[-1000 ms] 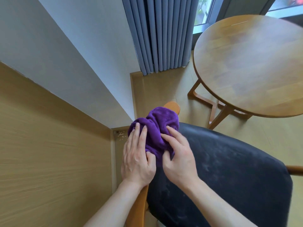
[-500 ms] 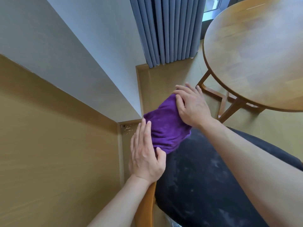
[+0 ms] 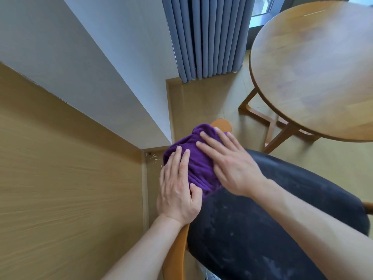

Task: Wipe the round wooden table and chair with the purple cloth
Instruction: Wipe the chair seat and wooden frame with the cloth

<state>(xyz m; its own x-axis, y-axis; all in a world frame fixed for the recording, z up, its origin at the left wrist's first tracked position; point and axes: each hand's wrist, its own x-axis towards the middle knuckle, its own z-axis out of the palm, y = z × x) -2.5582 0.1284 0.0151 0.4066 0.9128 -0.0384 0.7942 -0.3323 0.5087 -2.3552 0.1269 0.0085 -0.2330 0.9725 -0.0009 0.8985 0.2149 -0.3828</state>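
Both the left hand (image 3: 178, 190) and right hand (image 3: 232, 164) are pressing flat, fingers straight, on the purple cloth (image 3: 196, 158), wiping the chair (image 3: 272, 219) frame. Next, likely sweeping onto the dusty seat just beside the right palm.

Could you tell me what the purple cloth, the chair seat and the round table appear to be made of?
Purple cloth: soft, plush fabric, probably microfibre; it bunches in thick matte folds.
Chair seat: dark padded covering, perhaps leather or vinyl; smooth, faint sheen, pale dusty smudges.
Round table: wood with a satin varnish; joined planks and grain show, with soft window glare.
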